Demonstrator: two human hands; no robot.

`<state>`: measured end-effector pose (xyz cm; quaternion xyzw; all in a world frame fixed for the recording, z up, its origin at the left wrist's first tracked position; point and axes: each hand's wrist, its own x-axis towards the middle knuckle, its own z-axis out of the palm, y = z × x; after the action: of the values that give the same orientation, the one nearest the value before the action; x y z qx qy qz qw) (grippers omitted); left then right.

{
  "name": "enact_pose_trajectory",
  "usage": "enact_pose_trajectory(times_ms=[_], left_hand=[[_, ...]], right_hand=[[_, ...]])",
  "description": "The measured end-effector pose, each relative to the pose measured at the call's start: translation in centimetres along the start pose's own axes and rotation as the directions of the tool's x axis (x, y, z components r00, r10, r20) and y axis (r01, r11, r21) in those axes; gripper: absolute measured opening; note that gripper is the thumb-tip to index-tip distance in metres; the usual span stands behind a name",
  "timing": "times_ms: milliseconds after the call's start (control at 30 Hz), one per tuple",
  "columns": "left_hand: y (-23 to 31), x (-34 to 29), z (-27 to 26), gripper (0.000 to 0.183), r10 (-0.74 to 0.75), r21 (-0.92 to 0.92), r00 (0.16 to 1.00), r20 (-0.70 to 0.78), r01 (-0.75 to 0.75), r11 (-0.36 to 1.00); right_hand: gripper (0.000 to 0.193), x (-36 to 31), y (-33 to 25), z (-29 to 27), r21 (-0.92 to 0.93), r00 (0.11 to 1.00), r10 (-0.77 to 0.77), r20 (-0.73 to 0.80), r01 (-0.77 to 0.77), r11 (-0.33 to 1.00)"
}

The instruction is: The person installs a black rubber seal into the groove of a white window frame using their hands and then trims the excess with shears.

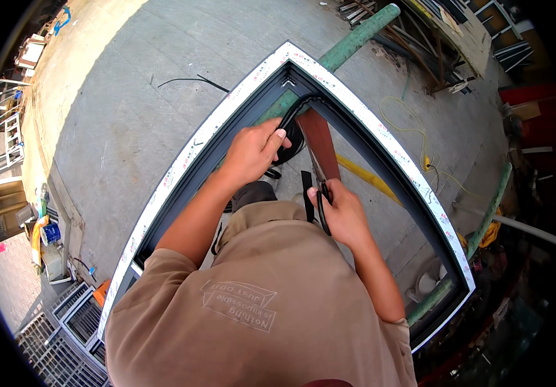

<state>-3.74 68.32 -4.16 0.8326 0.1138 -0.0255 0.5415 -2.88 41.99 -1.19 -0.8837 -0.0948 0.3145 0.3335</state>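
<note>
With your left grip pinching the black rubber gasket near the far corner of the window frame and your right grip closed around scissors over its opening, a loose pinch could let the gasket twist — or stray blades could nick it.

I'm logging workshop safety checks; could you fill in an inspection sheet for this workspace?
Surface: grey concrete floor, sunlit at upper left.
Job's things: white-filmed metal frame lying over green pipes; black strip reaching the frame near its far corner; scissors.
Clutter: yellow pole and reddish-brown bar visible through the frame; thin black length beyond its left side.
Grips: left grip holds the strip; right grip holds the scissors.
Cables: yellow cable on the floor, right of the frame.
Surroundings: metal grilles lower left; worktable upper right.
</note>
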Motion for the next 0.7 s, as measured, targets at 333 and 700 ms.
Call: enact_pose_trajectory(times_ms=[333, 700], left_hand=[[-0.5, -0.5, 0.3, 0.044, 0.231, 0.203, 0.972, -0.052, -0.216, 0.955], [-0.8, -0.6, 1.9, 0.046, 0.239, 0.346, 0.960, -0.147, -0.177, 0.921]], right_hand=[[0.058, -0.6, 0.2, 2.0, -0.031, 0.990, -0.070, -0.126, 0.066, 0.997], [0.059, -0.9, -1.0, 1.2, 0.007, 0.996, 0.014, -0.085, -0.013, 1.000]])
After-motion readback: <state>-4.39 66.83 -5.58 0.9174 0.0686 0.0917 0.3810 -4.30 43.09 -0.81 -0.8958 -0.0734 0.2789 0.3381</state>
